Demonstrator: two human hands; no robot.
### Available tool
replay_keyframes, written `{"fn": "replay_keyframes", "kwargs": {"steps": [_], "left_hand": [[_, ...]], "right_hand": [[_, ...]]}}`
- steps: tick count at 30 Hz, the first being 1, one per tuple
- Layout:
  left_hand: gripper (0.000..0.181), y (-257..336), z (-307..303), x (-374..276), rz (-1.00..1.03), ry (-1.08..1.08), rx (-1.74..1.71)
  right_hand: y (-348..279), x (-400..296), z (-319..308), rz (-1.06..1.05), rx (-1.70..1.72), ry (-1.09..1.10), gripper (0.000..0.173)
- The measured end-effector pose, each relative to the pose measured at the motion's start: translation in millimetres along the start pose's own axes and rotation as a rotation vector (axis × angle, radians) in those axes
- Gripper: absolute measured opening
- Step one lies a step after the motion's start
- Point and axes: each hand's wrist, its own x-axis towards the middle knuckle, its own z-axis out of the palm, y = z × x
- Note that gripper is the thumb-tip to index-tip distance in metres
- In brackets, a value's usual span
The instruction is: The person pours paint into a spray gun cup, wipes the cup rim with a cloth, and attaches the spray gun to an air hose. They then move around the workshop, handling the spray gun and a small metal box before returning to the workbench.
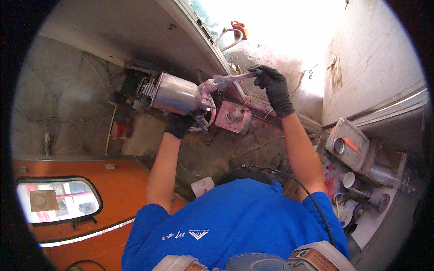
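My left hand [181, 124], in a black glove, grips a silvery metal cup [176, 93] from below near its narrower right end. A paint-stained fitting [207, 87] is attached at that end, with a pale curved tube beside it; the cup appears to be part of a paint spray gun, lying nearly sideways. My right hand [269, 84], also black-gloved, is to the right and holds the end of a thin pinkish handle [241, 76]. Its bristly, brush-like other end touches or overlaps the fitting. The left fingers are partly hidden behind the cup.
A pink-stained container [234, 117] stands below the fitting. An orange vehicle panel with a window [57, 200] is at lower left. At right are a lidded plastic container [349, 144], a white cup [347, 179] and other paint-stained vessels. A door frame [217, 50] runs diagonally above.
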Motion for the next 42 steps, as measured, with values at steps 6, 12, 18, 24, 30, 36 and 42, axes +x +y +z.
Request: {"fn": "replay_keyframes", "kwargs": {"steps": [6, 12, 18, 24, 30, 36, 42], "left_hand": [[0.038, 13.8, -13.4, 13.2, 0.121, -0.191, 0.123], [0.039, 27.5, 17.6, -2.2, -0.081, -0.217, -0.076], [0.036, 26.5, 24.7, 11.7, -0.046, -0.288, 0.149], [0.037, 12.9, 46.7, 20.0, 0.235, -0.255, 0.691], [0.035, -5.7, 58.0, -5.6, 0.528, -0.086, 1.337], [0.036, 5.7, 21.7, 22.5, 0.677, -0.092, 1.587], [0.033, -5.9, 0.8, 49.7, 0.549, -0.087, 1.793]], "right_hand": [[-8.7, 9.1, -13.4, 0.022, 0.062, -0.087, 0.019], [-14.2, 10.1, -19.4, -0.072, 0.035, -0.133, 0.018], [-20.5, 9.6, -21.6, -0.151, 0.006, -0.122, 0.017], [-29.1, 8.9, -21.6, -0.468, -0.353, -0.031, 0.019], [-24.3, 14.4, -21.9, -0.485, -0.44, 0.021, 0.021], [37.3, 21.8, -41.5, -0.493, -0.685, 0.2, 0.023], [132.4, -42.6, -85.1, 0.025, -0.708, 0.668, 0.024]]}}
